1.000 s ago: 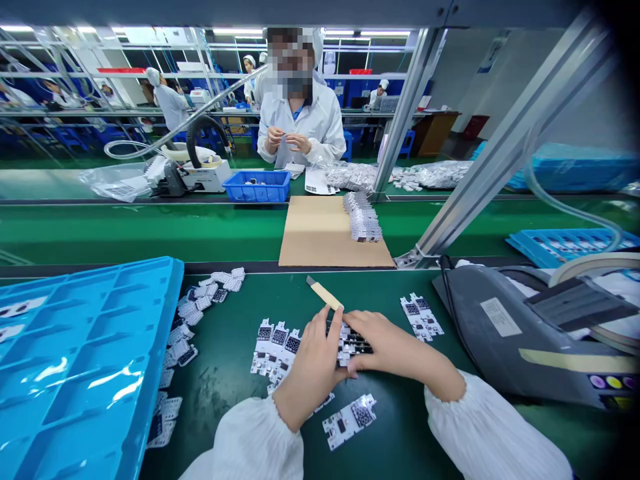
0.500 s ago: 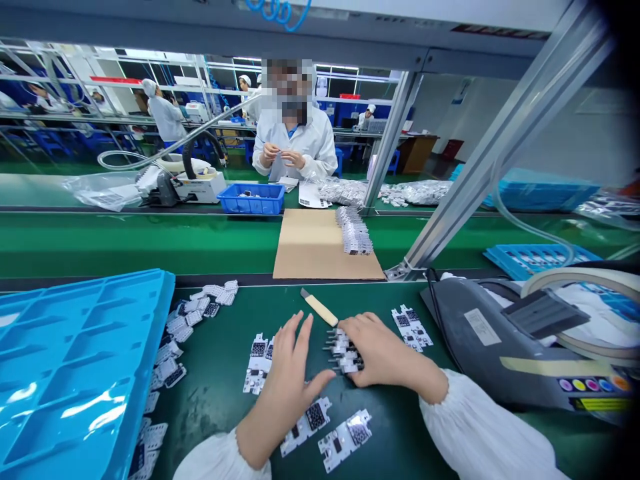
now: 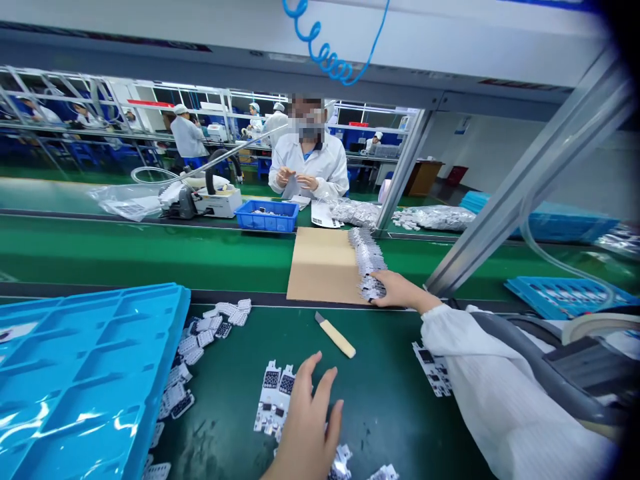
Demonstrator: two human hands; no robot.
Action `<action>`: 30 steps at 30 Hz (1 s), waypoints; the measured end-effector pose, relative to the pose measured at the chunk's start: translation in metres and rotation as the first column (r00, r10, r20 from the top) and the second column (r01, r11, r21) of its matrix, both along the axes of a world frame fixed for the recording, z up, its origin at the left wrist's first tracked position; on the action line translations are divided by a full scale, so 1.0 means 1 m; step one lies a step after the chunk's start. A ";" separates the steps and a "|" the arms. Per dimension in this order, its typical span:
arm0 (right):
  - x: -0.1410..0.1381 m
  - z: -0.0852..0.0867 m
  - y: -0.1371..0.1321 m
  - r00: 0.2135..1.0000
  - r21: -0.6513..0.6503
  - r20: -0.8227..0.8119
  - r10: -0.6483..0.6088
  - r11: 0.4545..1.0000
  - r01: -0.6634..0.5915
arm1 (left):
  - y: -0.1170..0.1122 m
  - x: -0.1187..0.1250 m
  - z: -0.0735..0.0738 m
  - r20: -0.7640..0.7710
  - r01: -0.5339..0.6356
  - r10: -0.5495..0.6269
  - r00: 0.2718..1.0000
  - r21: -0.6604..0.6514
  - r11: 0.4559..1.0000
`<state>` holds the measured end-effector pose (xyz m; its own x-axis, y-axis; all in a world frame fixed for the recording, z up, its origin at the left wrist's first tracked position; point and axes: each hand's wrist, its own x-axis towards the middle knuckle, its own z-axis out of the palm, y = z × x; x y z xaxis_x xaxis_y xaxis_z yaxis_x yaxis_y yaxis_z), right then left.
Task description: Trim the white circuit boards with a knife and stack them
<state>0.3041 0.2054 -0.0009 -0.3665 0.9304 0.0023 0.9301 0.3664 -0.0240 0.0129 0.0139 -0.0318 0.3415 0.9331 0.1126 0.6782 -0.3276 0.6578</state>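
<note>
My right hand is stretched forward at the front end of a long row of white circuit boards standing on edge. Its fingers are closed round the boards at that end. The row lies along the right side of a brown cardboard sheet. My left hand is open with fingers spread, low over the green bench, and I see nothing in it. Beside and partly under it lie flat circuit boards. A knife with a cream handle rests beyond the left hand.
A blue compartment tray fills the left, with small white pieces heaped along its edge. More boards lie by my right sleeve. A metal post slants up at right. Across the belt, a co-worker sits behind a blue bin.
My right hand has carried a bunch of boards from the bench forward to the row on the cardboard. The left hand stays open, lower in view. The camera view has tilted up.
</note>
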 end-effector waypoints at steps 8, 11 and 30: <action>0.015 0.003 0.003 0.992 0.038 0.117 0.050 0.998 -0.055 | -0.005 0.008 -0.002 0.069 -0.095 0.089 0.994 0.085 0.992; 0.016 0.003 0.006 0.988 0.051 0.145 0.060 0.996 -0.068 | -0.005 0.006 0.000 0.077 -0.115 0.109 0.991 0.086 0.990; -0.006 -0.003 -0.013 0.968 0.260 0.183 -0.171 0.958 0.120 | -0.002 -0.003 0.005 0.011 -0.013 0.013 1.000 0.071 0.997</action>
<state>0.2980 0.1919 -0.0035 -0.2432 0.9537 0.1768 0.9498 0.1971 0.2429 0.0095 0.0124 -0.0272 0.3279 0.9270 0.1819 0.6761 -0.3647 0.6402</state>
